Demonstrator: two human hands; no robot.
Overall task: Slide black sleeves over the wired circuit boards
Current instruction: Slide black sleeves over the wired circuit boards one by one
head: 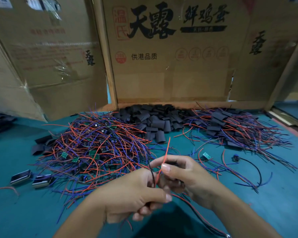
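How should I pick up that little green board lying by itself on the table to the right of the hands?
Probably by pinching the green circuit board across its short edges, coming straight down from above. It lies flat on the teal table, apart from the piles, so its top is free. Its red and blue wires trail off toward the right, so come in from the left to stay off them.

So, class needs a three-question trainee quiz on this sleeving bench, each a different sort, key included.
1. True or false: the pile of empty black sleeves lies between two wire piles.
2. Which pile is finished: A, pile of bare boards, or B, sleeved pile?
3. Fill in: the red wire sticks up from the ___ hand's pinch, beside the left hand.

Key: 1 true; 2 B; 3 right.
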